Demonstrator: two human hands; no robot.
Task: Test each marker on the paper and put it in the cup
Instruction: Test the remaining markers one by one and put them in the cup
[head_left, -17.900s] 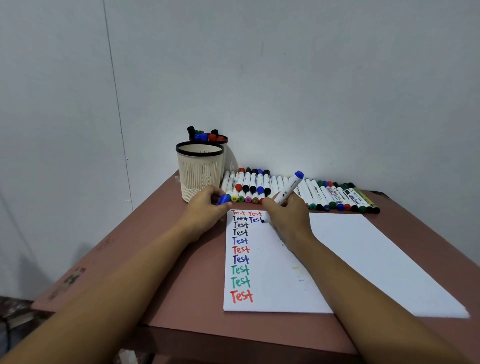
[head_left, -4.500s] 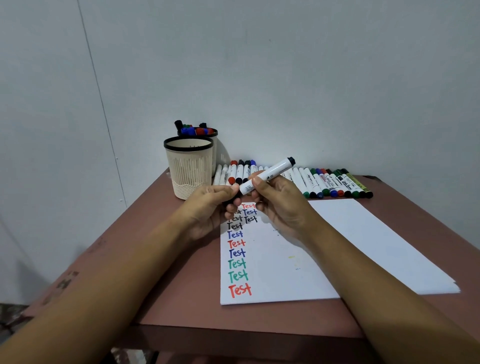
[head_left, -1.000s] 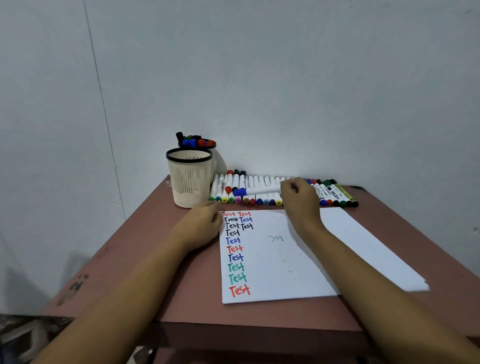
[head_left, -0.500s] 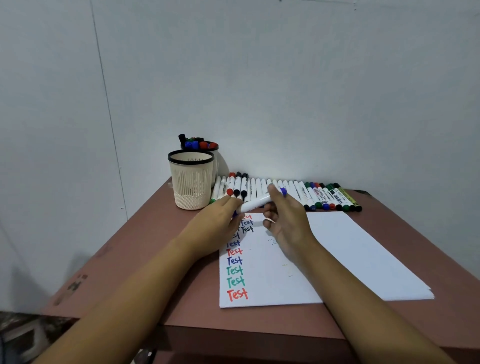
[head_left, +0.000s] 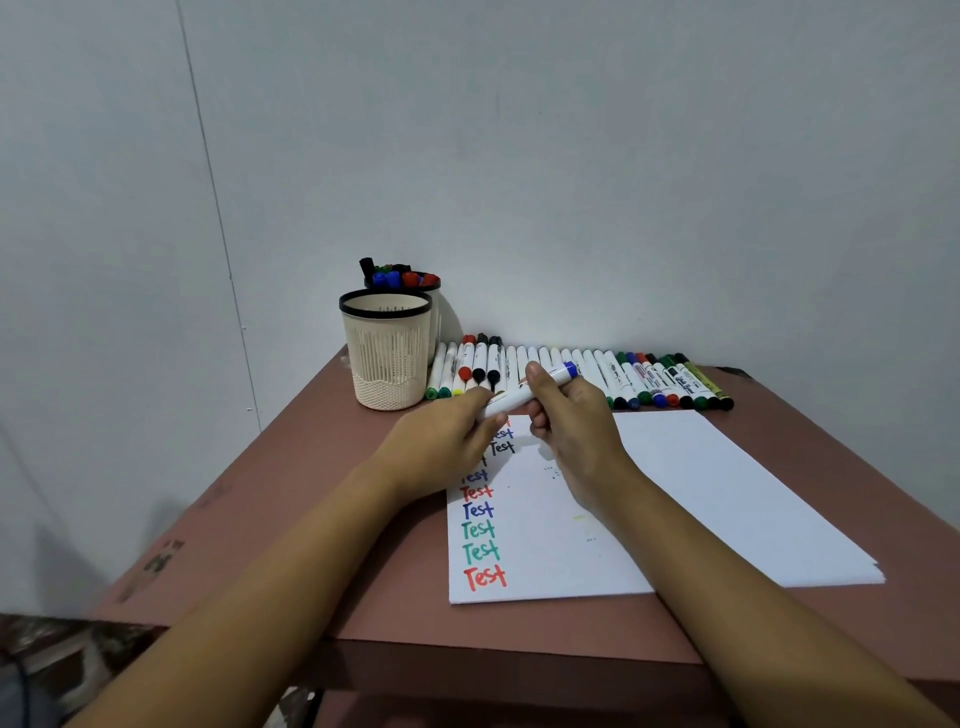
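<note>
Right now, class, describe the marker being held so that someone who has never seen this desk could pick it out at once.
Find the brown table, then the white paper on it. Above the paper's far left corner, the left hand and right hand grip a white marker slanted between them. Unlike the row of markers lying behind, it is off the table, blue end raised.
</note>
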